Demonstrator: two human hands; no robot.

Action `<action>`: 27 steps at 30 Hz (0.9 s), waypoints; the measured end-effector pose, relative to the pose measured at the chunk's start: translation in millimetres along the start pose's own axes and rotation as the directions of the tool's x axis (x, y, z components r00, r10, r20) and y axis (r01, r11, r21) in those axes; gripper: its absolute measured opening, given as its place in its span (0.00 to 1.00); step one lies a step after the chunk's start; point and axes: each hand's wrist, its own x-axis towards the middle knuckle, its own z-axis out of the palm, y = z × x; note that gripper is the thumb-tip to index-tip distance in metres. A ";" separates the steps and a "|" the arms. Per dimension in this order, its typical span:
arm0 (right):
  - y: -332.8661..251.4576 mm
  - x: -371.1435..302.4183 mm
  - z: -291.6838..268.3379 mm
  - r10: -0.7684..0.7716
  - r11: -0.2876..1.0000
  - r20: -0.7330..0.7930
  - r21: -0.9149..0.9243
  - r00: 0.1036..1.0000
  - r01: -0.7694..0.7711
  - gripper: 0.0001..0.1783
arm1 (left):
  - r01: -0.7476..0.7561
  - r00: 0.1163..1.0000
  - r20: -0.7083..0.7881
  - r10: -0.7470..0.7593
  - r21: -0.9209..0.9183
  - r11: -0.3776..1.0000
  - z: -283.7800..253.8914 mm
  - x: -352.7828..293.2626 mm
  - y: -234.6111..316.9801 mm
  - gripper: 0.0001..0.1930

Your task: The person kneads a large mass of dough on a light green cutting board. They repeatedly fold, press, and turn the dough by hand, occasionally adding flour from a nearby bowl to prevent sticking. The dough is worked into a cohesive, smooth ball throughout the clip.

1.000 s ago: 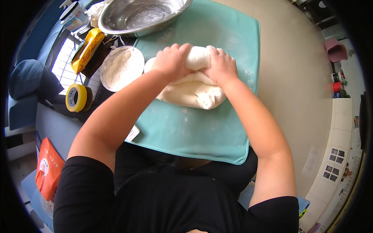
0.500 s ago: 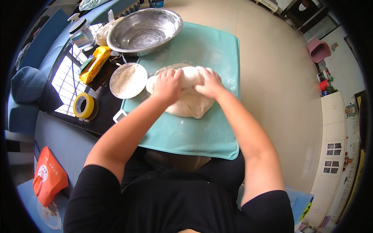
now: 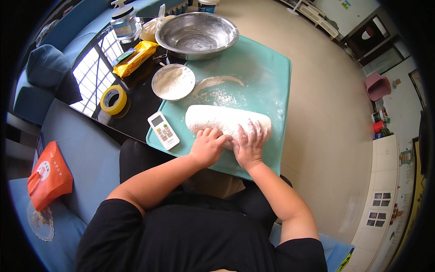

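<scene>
A thick, flour-dusted roll of dough (image 3: 213, 117) lies crosswise on the turquoise mat (image 3: 267, 68). My left hand (image 3: 207, 147) is at its near edge, the fingers bent and pressed together against the dough. Spread and whitened with flour, the fingers of my right hand (image 3: 250, 144) rest over the top of the right half. The underside of the roll and part of its near edge are hidden by my hands. Left of the dough, a white remote control (image 3: 163, 131) rests on the mat's edge. Loose flour (image 3: 225, 97) streaks the mat beyond the roll.
A bowl of flour (image 3: 173, 82) and a large steel basin (image 3: 197, 36) stand beyond the remote. Yellow tape (image 3: 113, 100), a yellow packet (image 3: 135, 60) and a pump bottle (image 3: 124, 22) are on the black table. An orange bag (image 3: 50, 176) lies on the blue seat at left.
The dough has gone from a partly folded mass to a long roll nearer to me. Both hands have come back toward my body, and the remote now shows fully. The view has shifted.
</scene>
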 end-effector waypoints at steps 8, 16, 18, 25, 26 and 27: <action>83.7 80.3 49.1 0.133 0.972 0.267 0.152 0.955 -0.178 0.30 | 0.032 0.992 0.122 -0.021 -0.089 0.996 -15.1 103.3 -37.1 0.24; 49.0 88.4 13.7 0.048 0.974 0.521 -0.213 0.852 0.075 0.66 | 0.000 0.858 -0.499 -0.122 -0.238 0.971 -13.3 68.1 -27.1 0.22; 37.0 100.3 9.3 0.091 0.953 0.629 -0.280 0.772 0.116 0.70 | 0.170 0.879 -0.384 -0.283 -0.302 0.938 5.5 35.1 -22.9 0.24; 73.6 171.8 30.3 0.206 0.978 0.543 -0.103 0.814 -0.179 0.44 | 0.525 0.807 -0.207 -0.553 -0.177 0.832 27.5 47.6 -30.5 0.32; 81.6 175.4 29.1 0.238 0.965 0.495 -0.024 0.836 -0.261 0.39 | 0.553 0.795 -0.207 -0.570 -0.140 0.822 26.1 55.4 -34.5 0.33; 87.1 181.0 30.8 0.262 0.943 0.449 0.068 0.854 -0.325 0.35 | 0.569 0.803 -0.132 -0.582 -0.122 0.813 17.7 62.0 -41.0 0.35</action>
